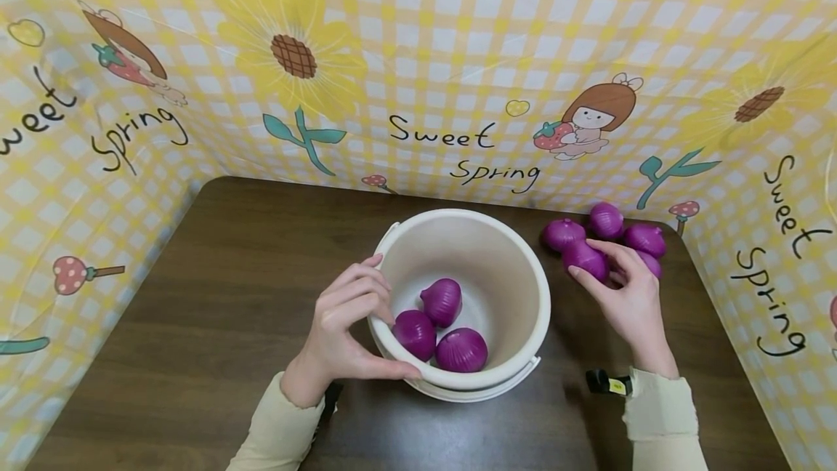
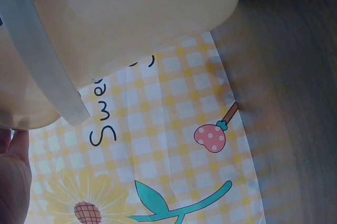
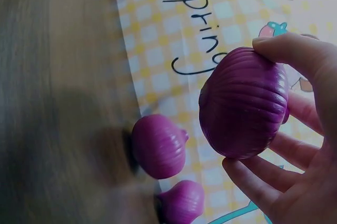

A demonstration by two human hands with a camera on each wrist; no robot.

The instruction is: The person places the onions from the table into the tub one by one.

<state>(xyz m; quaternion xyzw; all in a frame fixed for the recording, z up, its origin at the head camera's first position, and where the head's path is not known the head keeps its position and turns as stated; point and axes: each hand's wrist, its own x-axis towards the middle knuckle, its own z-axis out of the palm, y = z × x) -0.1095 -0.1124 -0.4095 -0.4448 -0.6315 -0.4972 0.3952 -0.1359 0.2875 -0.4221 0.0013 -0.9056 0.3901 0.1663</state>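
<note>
Against a yellow checked backdrop point(image 1: 451, 35), a right hand point(image 1: 628, 293) is pinching a purple onion point(image 1: 585, 262), thumb and fingers spread around it, beside other onions point(image 1: 564, 235); a left hand point(image 1: 349, 322) is gripping a bucket point(image 1: 544, 304) holding three onions point(image 1: 461, 350). Glossy skin is risking a slip, possibly sending neighbours rolling.

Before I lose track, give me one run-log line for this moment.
left hand: grips white bucket by rim; right hand: holds purple onion; inside bucket: three purple onions; on table: more onions
</note>
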